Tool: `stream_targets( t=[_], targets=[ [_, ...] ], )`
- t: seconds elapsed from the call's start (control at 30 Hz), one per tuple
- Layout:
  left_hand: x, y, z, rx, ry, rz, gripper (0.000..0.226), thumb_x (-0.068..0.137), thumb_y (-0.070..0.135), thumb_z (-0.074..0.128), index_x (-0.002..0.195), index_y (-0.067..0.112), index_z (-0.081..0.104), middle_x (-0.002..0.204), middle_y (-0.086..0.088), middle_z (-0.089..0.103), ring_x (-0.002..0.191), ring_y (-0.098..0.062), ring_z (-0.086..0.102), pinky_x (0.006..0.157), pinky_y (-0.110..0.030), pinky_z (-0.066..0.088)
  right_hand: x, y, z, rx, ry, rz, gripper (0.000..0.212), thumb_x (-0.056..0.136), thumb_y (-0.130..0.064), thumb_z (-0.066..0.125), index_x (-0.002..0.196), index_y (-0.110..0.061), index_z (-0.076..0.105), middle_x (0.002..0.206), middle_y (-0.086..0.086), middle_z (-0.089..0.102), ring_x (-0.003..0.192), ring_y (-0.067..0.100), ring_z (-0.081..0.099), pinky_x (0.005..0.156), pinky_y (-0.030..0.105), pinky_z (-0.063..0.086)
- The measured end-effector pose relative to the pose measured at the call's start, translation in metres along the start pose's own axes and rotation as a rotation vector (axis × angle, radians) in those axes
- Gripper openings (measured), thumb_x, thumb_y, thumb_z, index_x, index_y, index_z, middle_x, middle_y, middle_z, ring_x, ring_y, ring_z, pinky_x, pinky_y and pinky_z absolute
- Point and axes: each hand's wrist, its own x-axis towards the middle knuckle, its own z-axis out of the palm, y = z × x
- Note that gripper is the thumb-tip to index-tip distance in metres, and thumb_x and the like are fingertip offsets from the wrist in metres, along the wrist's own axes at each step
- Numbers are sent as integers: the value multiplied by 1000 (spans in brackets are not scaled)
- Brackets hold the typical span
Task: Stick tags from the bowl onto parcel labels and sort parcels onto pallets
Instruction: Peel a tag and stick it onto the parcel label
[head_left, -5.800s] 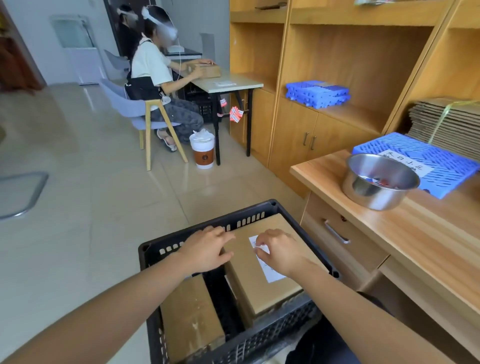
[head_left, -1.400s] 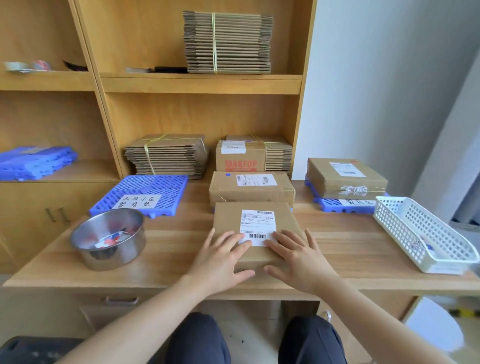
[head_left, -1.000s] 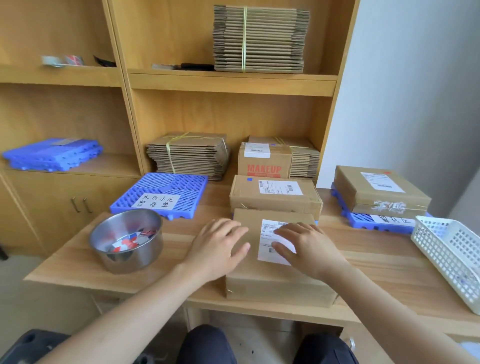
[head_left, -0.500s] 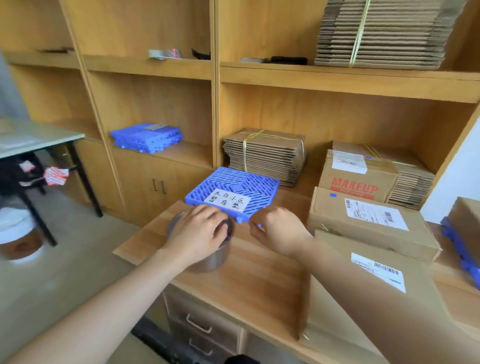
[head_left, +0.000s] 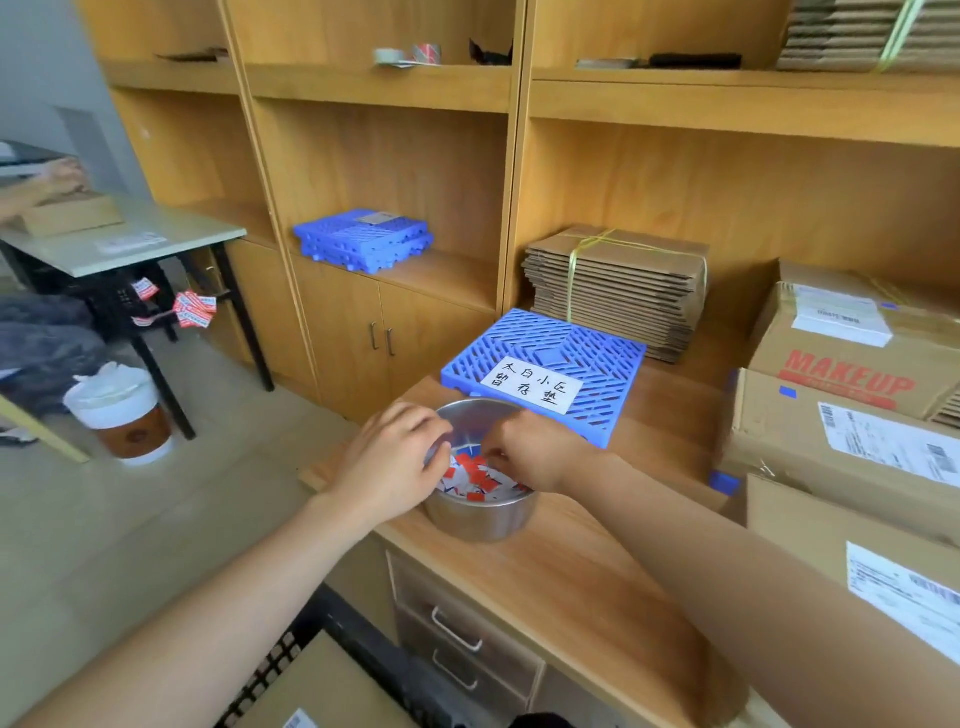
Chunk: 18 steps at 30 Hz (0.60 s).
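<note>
Tags (head_left: 475, 475), small red, white and blue slips, lay heaped in the bottom of the steel bowl (head_left: 483, 519), which stood near the left end of the wooden desk (head_left: 571, 582). From my remote seat I saw the left hand (head_left: 392, 462) curled over the bowl's left rim, holding it. The right hand (head_left: 540, 452) reached in from the other side with its fingertips bunched down among the tags; I could not tell whether they had pinched one. Just behind the bowl sat a blue pallet (head_left: 597, 358) bearing a handwritten white card. To the right, the nearest parcel (head_left: 831, 535) lay on the desk with its printed label facing up, a second labelled parcel (head_left: 779, 441) lay behind it, and a carton marked MAKEUP (head_left: 852, 364) stood further back. A strapped bundle of flattened cartons (head_left: 623, 280) rested against the shelving behind the pallet. Below the desk edge, a black crate (head_left: 363, 644) held another parcel (head_left: 322, 686).
</note>
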Motion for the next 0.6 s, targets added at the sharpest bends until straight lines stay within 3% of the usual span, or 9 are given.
stream_targets(
  t=[0.2, 0.33, 0.6],
  targets=[
    [-4, -5, 1, 14, -18, -11, 43, 93, 39, 40, 112, 17, 72, 113, 3, 67, 113, -19, 57, 95, -36, 49, 32, -5, 18, -126, -139, 60, 17, 93, -22, 56, 93, -21, 73, 96, 4, 68, 87, 25, 63, 70, 33, 46],
    [-4, -6, 2, 1, -26, -2, 43, 94, 38, 40, 112, 17, 72, 115, 3, 67, 113, -19, 57, 95, -37, 49, 40, -4, 27, -131, -152, 74, 16, 91, -24, 60, 100, -22, 74, 102, 3, 71, 92, 24, 67, 80, 38, 56],
    [-5, -6, 4, -27, -36, -16, 43, 94, 37, 37, 110, 17, 72, 115, 2, 66, 114, -20, 56, 94, -38, 50, 46, -9, 32, -173, -168, 43, 18, 92, -23, 61, 104, -16, 72, 104, 6, 70, 97, 26, 66, 75, 36, 53]
  ],
)
